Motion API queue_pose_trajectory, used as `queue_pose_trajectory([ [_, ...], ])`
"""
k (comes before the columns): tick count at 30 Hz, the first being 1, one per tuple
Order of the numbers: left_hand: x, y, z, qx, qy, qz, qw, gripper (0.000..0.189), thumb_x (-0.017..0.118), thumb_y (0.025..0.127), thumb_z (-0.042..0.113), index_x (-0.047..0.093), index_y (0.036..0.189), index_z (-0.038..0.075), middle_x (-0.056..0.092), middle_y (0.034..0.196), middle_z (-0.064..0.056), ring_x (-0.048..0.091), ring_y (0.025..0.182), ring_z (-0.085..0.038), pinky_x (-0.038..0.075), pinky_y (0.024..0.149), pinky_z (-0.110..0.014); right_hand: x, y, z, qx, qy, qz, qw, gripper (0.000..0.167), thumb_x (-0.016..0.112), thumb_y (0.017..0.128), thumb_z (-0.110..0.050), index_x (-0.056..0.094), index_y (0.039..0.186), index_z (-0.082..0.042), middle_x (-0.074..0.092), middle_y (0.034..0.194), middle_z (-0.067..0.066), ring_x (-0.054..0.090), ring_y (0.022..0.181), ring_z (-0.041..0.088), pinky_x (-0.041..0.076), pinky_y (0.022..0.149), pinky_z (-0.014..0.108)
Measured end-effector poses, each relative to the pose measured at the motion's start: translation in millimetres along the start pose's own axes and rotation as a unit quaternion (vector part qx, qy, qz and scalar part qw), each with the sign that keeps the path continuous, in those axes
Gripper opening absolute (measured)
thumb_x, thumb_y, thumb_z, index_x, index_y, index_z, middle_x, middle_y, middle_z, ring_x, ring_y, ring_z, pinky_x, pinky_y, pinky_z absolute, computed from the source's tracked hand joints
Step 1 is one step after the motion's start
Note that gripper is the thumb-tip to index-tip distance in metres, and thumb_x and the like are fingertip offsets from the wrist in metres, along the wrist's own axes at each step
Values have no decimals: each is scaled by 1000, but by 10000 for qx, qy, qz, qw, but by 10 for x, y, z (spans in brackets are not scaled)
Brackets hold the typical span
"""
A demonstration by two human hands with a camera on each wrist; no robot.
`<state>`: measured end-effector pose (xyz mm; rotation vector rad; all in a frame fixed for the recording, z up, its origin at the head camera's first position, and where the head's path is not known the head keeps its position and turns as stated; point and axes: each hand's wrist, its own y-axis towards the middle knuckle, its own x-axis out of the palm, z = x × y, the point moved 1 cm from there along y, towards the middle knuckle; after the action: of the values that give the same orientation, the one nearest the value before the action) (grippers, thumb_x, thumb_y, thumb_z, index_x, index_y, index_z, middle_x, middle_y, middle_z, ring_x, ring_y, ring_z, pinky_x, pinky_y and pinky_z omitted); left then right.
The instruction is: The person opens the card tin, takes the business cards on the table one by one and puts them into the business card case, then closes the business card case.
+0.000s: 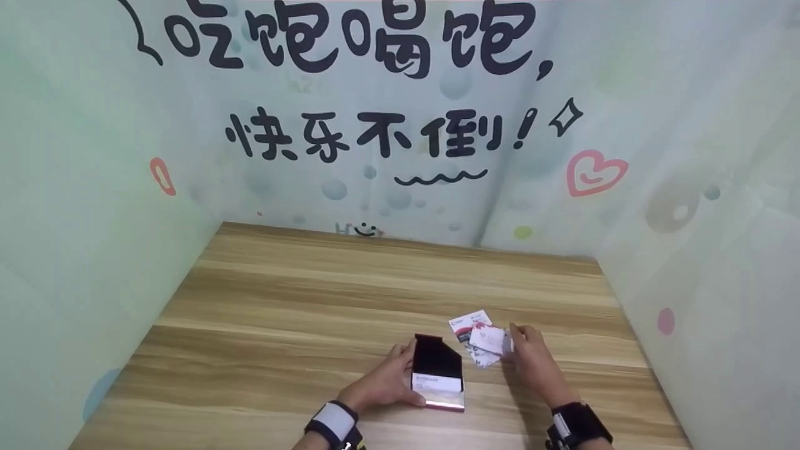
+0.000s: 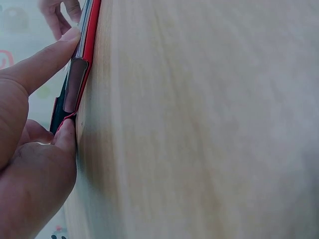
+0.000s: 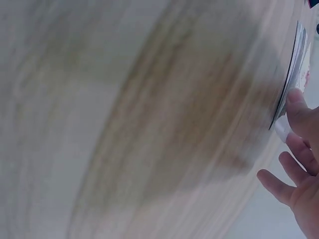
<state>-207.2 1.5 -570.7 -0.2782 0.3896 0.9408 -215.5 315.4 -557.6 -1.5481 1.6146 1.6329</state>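
Head view: cards (image 1: 489, 339) lie left of right grip (image 1: 535, 361), seemingly pinched.

Passable: bench (image 1: 262, 312) left of the left grip (image 1: 382, 380), plus the strip behind case and cards up to the back wall (image 1: 400, 206). Tight: card case (image 1: 437, 357) sits just beside the cards (image 1: 489, 340). Blocked: case's left side by left grip, cards' right end by right grip (image 1: 537, 361).
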Motion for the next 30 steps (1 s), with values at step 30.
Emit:
queue_pose_trajectory([
  [30, 2, 5, 7, 56, -195, -26, 9998, 124, 89, 68, 13, 7, 160, 2, 34, 144, -27, 46, 140, -36, 33, 121, -45, 53, 92, -732, -1544, -581, 800, 9831, 67, 91, 61, -11, 66, 121, 6, 64, 109, 17, 63, 98, 33, 56, 83, 42],
])
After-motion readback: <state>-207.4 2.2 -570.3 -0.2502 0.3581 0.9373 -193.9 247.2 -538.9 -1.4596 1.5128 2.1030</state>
